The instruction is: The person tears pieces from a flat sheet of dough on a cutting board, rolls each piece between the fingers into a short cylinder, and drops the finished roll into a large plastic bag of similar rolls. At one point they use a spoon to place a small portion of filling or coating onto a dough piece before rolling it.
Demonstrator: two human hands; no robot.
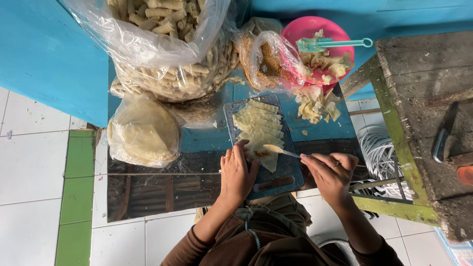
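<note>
Right hand [331, 172] fingers pinching spoon [278, 149], left hand [236, 172] flat, fingers together, on pale triangular wrappers [258, 125].

Pink bowl [300, 30], seemingly dark-blue cutting board [290, 170].

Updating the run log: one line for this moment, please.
left hand: pressing wrapper sheet on cutting board | right hand: holding spoon over sheet | pink bowl: behind

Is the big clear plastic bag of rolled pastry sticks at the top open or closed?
Open: the big clear plastic bag has its mouth spread wide, and the rolled pastry sticks lie uncovered inside.
</note>
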